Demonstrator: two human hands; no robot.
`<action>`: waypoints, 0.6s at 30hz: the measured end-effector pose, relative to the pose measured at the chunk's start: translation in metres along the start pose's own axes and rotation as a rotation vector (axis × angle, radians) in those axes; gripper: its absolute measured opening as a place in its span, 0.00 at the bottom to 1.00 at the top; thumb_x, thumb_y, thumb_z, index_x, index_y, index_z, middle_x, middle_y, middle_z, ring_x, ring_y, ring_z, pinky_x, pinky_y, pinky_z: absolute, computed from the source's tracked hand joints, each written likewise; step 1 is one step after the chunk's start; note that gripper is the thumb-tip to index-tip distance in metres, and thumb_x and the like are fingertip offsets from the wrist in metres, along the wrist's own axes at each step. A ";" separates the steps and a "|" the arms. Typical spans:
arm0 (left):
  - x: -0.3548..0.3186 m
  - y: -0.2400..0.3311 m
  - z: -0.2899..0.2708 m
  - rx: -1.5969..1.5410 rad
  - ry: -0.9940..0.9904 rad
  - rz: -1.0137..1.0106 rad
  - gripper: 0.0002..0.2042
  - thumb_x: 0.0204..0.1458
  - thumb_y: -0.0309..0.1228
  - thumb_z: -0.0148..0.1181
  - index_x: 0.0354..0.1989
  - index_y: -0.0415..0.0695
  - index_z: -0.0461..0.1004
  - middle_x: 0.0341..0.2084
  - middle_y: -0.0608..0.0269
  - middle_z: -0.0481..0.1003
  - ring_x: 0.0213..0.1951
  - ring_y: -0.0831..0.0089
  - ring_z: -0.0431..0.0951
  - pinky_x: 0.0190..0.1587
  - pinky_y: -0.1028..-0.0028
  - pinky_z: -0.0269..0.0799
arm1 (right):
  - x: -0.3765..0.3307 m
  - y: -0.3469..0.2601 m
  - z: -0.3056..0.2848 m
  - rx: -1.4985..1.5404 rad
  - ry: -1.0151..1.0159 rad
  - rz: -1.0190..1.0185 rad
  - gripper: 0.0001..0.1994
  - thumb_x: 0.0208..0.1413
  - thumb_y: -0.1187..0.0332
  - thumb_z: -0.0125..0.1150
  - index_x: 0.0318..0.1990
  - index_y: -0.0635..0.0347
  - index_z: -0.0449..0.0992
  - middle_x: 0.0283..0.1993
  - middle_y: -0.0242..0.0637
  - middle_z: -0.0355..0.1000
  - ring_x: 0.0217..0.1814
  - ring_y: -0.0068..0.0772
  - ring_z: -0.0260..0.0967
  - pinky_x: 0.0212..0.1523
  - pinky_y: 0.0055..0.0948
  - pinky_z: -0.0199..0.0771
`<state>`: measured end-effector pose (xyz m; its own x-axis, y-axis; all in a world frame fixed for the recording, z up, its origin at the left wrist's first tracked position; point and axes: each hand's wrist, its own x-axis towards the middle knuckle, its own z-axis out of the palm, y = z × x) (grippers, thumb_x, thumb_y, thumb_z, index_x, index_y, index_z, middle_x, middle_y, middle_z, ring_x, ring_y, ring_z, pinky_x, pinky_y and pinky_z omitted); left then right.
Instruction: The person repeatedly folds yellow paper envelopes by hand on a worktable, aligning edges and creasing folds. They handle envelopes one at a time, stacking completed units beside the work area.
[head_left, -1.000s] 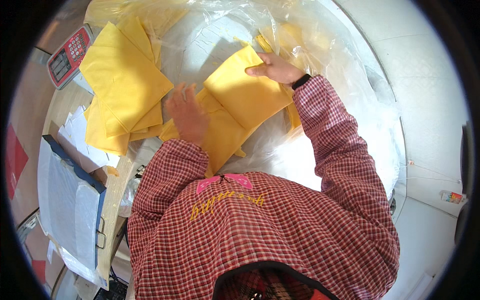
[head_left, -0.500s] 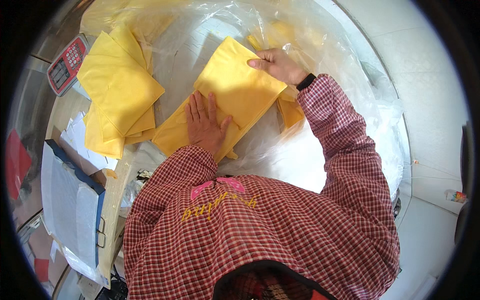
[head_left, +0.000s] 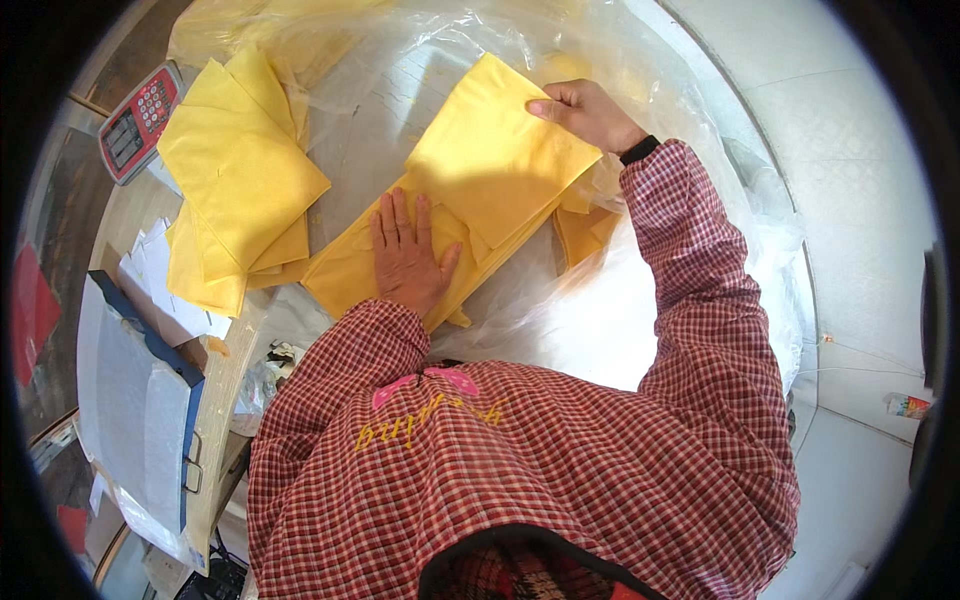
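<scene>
Far left: red scale [head_left: 138, 120], beside it a loose pile of yellow bags [head_left: 240, 190]. Centre: left hand [head_left: 408, 256] flat, fingers spread, pressing the yellow stack [head_left: 360, 270] on clear plastic sheeting [head_left: 600, 320]. Right hand [head_left: 585, 112] pinches the top yellow bag [head_left: 495, 150] at its far edge.

table [head_left: 130, 220] | clear plastic sheet [head_left: 600, 330] | yellow cloth stacks [head_left: 240, 190] | red scale [head_left: 140, 120] | papers [head_left: 160, 290]
</scene>
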<state>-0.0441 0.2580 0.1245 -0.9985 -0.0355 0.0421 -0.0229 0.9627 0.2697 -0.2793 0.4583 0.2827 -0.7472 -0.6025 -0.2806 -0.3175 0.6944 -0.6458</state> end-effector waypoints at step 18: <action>0.018 0.067 -0.007 -0.151 -0.108 -0.135 0.47 0.52 0.67 0.45 0.70 0.39 0.56 0.73 0.47 0.47 0.73 0.39 0.40 0.63 0.24 0.35 | -0.073 -0.013 0.016 0.072 0.056 -0.099 0.27 0.56 0.55 0.65 0.55 0.64 0.67 0.47 0.37 0.67 0.49 0.31 0.65 0.49 0.34 0.66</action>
<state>-0.0637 0.3204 0.1502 -0.9867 -0.1243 -0.1046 -0.1565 0.8996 0.4076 -0.2114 0.4876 0.3005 -0.7465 -0.6422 -0.1742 -0.3497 0.6014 -0.7183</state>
